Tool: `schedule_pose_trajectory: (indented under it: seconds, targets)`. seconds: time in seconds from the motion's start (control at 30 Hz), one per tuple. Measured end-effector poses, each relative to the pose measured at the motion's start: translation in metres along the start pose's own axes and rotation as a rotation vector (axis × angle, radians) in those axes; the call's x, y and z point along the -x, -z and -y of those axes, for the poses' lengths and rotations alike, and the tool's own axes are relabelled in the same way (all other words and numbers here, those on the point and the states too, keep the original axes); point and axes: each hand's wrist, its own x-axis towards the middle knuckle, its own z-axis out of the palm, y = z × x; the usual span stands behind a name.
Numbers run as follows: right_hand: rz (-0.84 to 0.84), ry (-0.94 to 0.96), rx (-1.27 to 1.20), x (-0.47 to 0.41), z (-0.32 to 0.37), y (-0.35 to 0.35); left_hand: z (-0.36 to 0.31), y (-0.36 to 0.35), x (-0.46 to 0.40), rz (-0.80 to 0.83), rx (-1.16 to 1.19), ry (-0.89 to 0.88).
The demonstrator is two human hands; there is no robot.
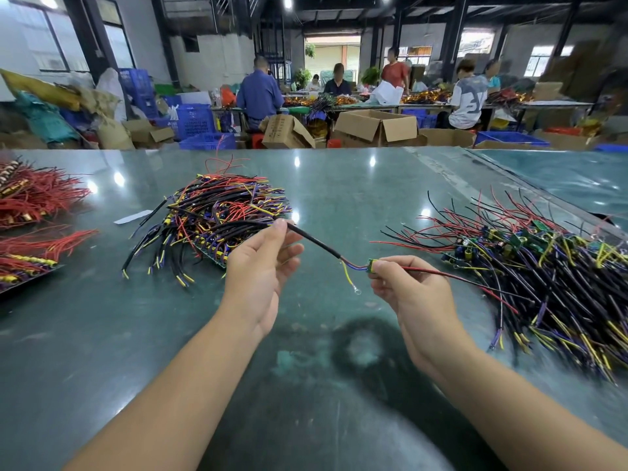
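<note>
Here, the left grip (261, 266) is pinching the black sleeved cable (312, 241) while the right grip (407, 294) is pinching its small green board (371, 266). Together they are stretching the harness above mid-worktop (339, 185), probably for inspection, between the ten o'clock pile (221, 212) and the three o'clock pile (543, 266).

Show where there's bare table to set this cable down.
Bare table runs between the middle pile and right pile, from the far edge to under the cable that the left hand and right hand pinch. The near strip below the hands is bare too. Crowded: both piles and the red wires at left.
</note>
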Motion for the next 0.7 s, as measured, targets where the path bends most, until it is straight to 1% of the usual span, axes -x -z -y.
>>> schedule_pose_trajectory:
  seconds: [0.17,0.33,0.4,0.5,0.6,0.7]
  targets:
    - [0.072,0.029,0.147,0.002,-0.001,0.000,0.000,0.006,-0.007,-0.110,0.006,0.009]
    - [0.193,0.139,0.436,0.010,-0.002,-0.001,-0.002,0.014,-0.016,-0.197,0.039,0.068]
    - [0.216,0.159,0.492,0.012,-0.004,-0.001,-0.002,0.018,-0.019,-0.230,0.011,0.060]
    - [0.202,0.149,0.448,0.010,-0.004,-0.002,-0.003,0.023,-0.022,-0.240,-0.078,0.015]
    - [0.152,0.127,0.386,0.006,-0.001,-0.001,-0.004,0.025,-0.025,-0.208,-0.259,-0.006]
    - [0.134,0.144,0.352,-0.004,0.009,0.007,-0.005,0.026,-0.026,-0.174,-0.419,0.007]
